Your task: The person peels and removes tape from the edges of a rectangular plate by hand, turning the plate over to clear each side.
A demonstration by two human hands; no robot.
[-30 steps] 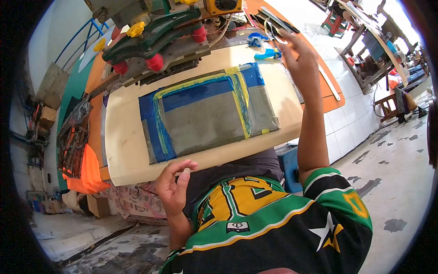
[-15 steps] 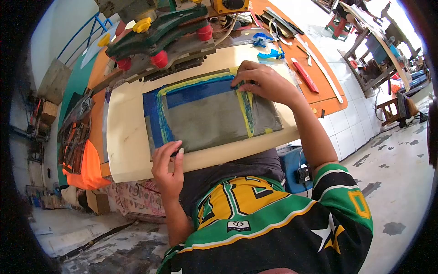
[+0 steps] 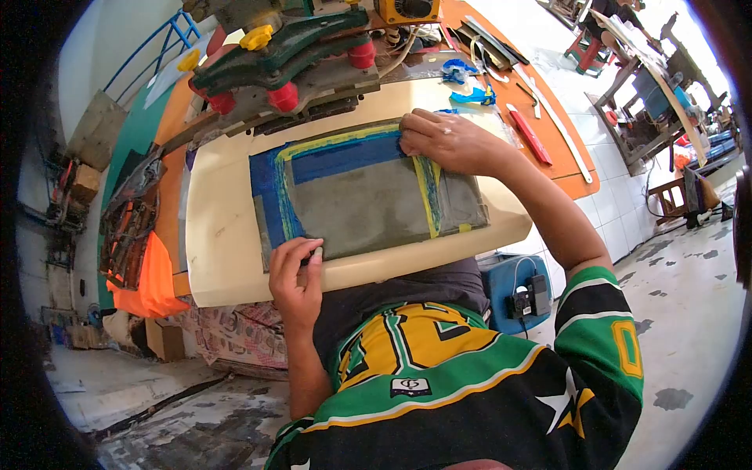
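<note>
Orange worktop [image 3: 578, 178] showed beyond the cream sheet [image 3: 219, 243], where the blue-and-yellow-bordered gray panel [image 3: 352, 204] lay lengthwise from left to right. The right hand [image 3: 454, 142] bunched its fingers over the far right part; the left hand [image 3: 294, 286] curled at the near left edge, its pinch impossible to tell.

My right hand [image 3: 448, 142] is now down on the gray sheet [image 3: 352, 200], fingers curled. My left hand [image 3: 298, 278] is up at its near left corner.
</note>
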